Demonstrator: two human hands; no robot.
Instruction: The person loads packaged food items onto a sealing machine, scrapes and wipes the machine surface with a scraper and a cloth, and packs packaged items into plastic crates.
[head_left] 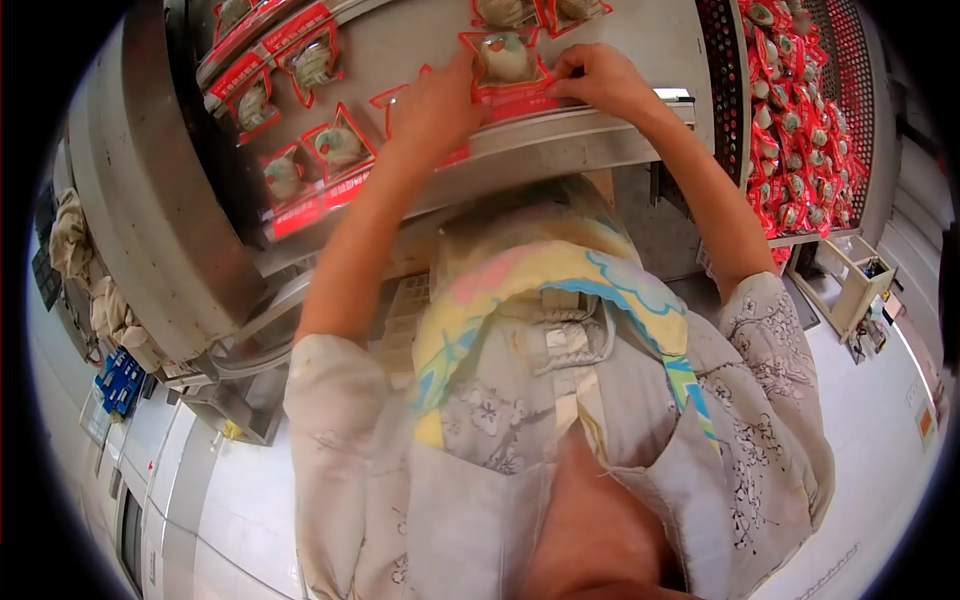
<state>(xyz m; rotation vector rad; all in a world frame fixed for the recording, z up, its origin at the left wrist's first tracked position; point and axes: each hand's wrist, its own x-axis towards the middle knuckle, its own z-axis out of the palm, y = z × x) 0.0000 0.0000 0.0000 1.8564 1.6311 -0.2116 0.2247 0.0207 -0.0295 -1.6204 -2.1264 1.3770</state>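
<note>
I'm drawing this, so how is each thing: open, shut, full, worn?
Clear-and-red plastic packet between the hands: looks closed, pale round thing inside.
Left bare hand: beside it, fingertips unclear.
Right bare hand: fingers curled at its red edge.
Perforated metal bin: heaped with red packets.
Yellow patterned cloth apron: worn.

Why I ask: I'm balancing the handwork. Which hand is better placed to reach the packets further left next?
Probably the left hand: it is nearer those red packets, while the right hand is at the opposite edge of the packet between them.
</note>
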